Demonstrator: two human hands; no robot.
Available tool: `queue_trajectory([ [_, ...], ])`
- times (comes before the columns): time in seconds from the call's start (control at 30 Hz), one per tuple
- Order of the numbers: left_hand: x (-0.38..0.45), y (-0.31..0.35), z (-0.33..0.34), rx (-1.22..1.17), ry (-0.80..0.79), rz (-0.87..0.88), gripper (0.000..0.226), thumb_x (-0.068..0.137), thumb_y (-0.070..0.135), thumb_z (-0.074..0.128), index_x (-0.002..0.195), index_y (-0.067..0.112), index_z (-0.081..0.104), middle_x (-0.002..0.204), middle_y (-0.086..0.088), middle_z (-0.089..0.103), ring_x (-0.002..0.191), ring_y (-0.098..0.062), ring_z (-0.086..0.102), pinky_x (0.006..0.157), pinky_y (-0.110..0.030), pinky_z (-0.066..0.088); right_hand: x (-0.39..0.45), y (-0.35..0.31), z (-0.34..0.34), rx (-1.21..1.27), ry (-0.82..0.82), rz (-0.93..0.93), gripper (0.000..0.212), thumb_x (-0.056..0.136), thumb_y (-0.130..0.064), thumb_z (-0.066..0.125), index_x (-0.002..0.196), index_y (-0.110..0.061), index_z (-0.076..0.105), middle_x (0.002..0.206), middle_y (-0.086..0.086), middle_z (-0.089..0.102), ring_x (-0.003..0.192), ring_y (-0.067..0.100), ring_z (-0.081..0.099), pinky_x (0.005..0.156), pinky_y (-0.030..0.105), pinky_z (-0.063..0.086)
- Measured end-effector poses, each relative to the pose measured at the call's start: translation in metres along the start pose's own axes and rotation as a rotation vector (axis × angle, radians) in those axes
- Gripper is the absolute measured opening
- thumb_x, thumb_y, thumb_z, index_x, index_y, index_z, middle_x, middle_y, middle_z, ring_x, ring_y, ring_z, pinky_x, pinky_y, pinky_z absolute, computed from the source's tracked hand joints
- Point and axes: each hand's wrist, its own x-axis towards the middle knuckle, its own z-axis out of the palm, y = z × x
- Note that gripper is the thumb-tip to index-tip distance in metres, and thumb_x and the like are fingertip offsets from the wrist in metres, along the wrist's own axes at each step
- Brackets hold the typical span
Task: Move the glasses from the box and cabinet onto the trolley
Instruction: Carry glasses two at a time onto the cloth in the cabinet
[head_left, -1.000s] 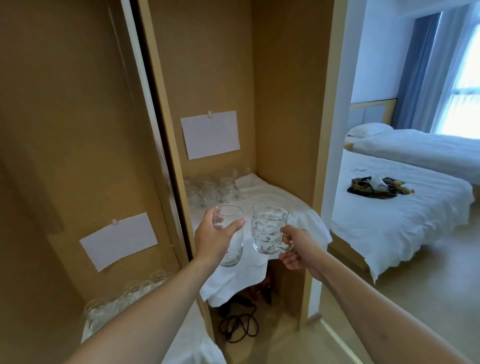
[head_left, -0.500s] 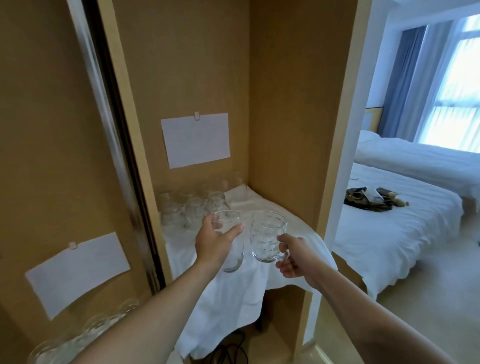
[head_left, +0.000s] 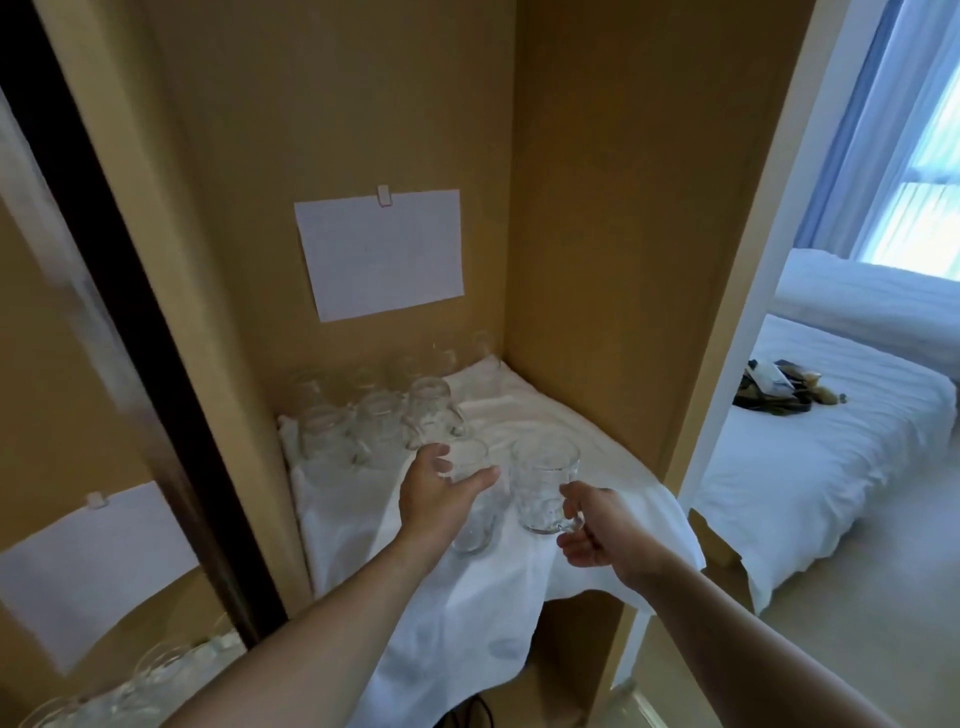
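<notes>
My left hand (head_left: 435, 500) grips a plain clear tumbler (head_left: 475, 519) around its side, held above the white cloth (head_left: 457, 618) on the cabinet shelf. A dimpled glass mug (head_left: 543, 486) hangs beside it, and my right hand (head_left: 597, 530) holds it by the handle. The two glasses are close together, almost touching. Behind them several clear glasses (head_left: 384, 421) stand in rows at the back left of the shelf. The trolley is not in view.
A sheet of white paper (head_left: 382, 252) is clipped to the cabinet's back wall. A mirrored sliding door (head_left: 78, 467) on the left reflects paper and glasses. To the right, a doorway opens on a bed (head_left: 810, 467) with dark items (head_left: 779, 395) on it.
The camera has come closer to the shelf and both hands have moved forward and lower over the cloth, still holding the tumbler and the mug.
</notes>
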Motion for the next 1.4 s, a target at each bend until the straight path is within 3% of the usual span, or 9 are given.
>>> queue_trajectory([
  [0.43, 0.048, -0.013, 0.047, -0.039, 0.147, -0.084, 0.075, 0.058, 0.042, 0.098, 0.117, 0.025, 0.055, 0.107, 0.009, 0.058, 0.097, -0.015, 0.061, 0.068, -0.021, 0.043, 0.108, -0.013, -0.001, 0.03, -0.14, 0.041, 0.034, 0.093, -0.037, 0.062, 0.084, -0.004, 0.067, 0.073, 0.018, 0.073, 0.069, 0.032, 0.072, 0.065, 0.039, 0.063],
  [0.57, 0.053, -0.016, 0.062, -0.07, 0.191, -0.07, 0.075, 0.056, 0.032, 0.1, 0.116, 0.025, 0.055, 0.108, 0.007, 0.058, 0.101, -0.019, 0.061, 0.078, -0.026, 0.049, 0.13, -0.014, -0.001, 0.062, -0.219, 0.04, 0.031, 0.095, -0.035, 0.064, 0.083, -0.006, 0.065, 0.074, 0.015, 0.066, 0.075, 0.03, 0.067, 0.079, 0.044, 0.063],
  [0.77, 0.055, -0.013, 0.077, -0.033, 0.2, -0.05, 0.076, 0.062, 0.019, 0.098, 0.124, 0.021, 0.054, 0.113, 0.003, 0.059, 0.107, -0.023, 0.06, 0.094, -0.04, 0.053, 0.158, -0.014, -0.019, -0.083, -0.315, 0.044, 0.05, 0.096, -0.06, 0.055, 0.1, -0.011, 0.069, 0.096, 0.014, 0.075, 0.085, 0.031, 0.072, 0.072, 0.04, 0.061],
  [0.9, 0.051, -0.014, 0.078, -0.012, 0.213, -0.036, 0.072, 0.064, 0.016, 0.096, 0.122, 0.02, 0.054, 0.116, 0.0, 0.059, 0.107, -0.023, 0.059, 0.093, -0.039, 0.051, 0.176, -0.015, -0.025, -0.058, -0.287, -0.01, 0.024, 0.098, -0.024, 0.062, 0.11, -0.004, 0.062, 0.097, 0.015, 0.068, 0.081, 0.03, 0.066, 0.075, 0.046, 0.059],
  [0.97, 0.049, -0.015, 0.077, -0.016, 0.22, -0.03, 0.072, 0.064, 0.016, 0.096, 0.122, 0.021, 0.054, 0.116, 0.0, 0.06, 0.108, -0.022, 0.06, 0.094, -0.037, 0.051, 0.184, -0.016, -0.02, -0.06, -0.316, -0.128, 0.036, 0.085, -0.003, 0.071, 0.118, -0.009, 0.058, 0.108, 0.013, 0.067, 0.09, 0.027, 0.067, 0.081, 0.048, 0.058],
  [1.03, 0.047, -0.015, 0.076, -0.021, 0.224, -0.036, 0.073, 0.063, 0.015, 0.097, 0.122, 0.022, 0.053, 0.117, 0.003, 0.059, 0.109, -0.022, 0.06, 0.093, -0.035, 0.052, 0.188, -0.016, -0.016, -0.036, -0.389, -0.197, 0.056, 0.079, 0.002, 0.076, 0.126, -0.018, 0.054, 0.118, 0.008, 0.065, 0.099, 0.023, 0.065, 0.073, 0.039, 0.056],
  [1.13, 0.045, -0.014, 0.077, -0.037, 0.241, -0.057, 0.075, 0.063, 0.014, 0.097, 0.123, 0.023, 0.054, 0.12, 0.003, 0.06, 0.111, -0.022, 0.061, 0.096, -0.038, 0.053, 0.197, -0.021, -0.009, -0.24, -0.488, -0.3, 0.07, 0.059, -0.024, 0.088, 0.122, -0.027, 0.057, 0.108, -0.001, 0.065, 0.097, 0.019, 0.063, 0.072, 0.029, 0.049],
  [1.27, 0.046, -0.013, 0.079, -0.042, 0.26, -0.075, 0.071, 0.061, 0.014, 0.098, 0.115, 0.03, 0.054, 0.116, 0.007, 0.059, 0.111, -0.023, 0.062, 0.097, -0.044, 0.054, 0.207, -0.03, 0.007, -0.758, -0.488, -0.403, 0.051, 0.066, -0.031, 0.088, 0.105, -0.03, 0.055, 0.102, -0.007, 0.061, 0.091, 0.012, 0.06, 0.076, 0.024, 0.048],
  [1.4, 0.047, -0.014, 0.081, -0.053, 0.285, -0.098, 0.071, 0.061, 0.011, 0.097, 0.115, 0.031, 0.055, 0.116, 0.006, 0.059, 0.111, -0.022, 0.062, 0.096, -0.042, 0.054, 0.213, -0.023, -0.001, -0.522, -0.511, -0.381, 0.057, 0.054, -0.026, 0.092, 0.101, -0.037, 0.061, 0.102, -0.012, 0.067, 0.093, 0.01, 0.066, 0.072, 0.02, 0.049],
])
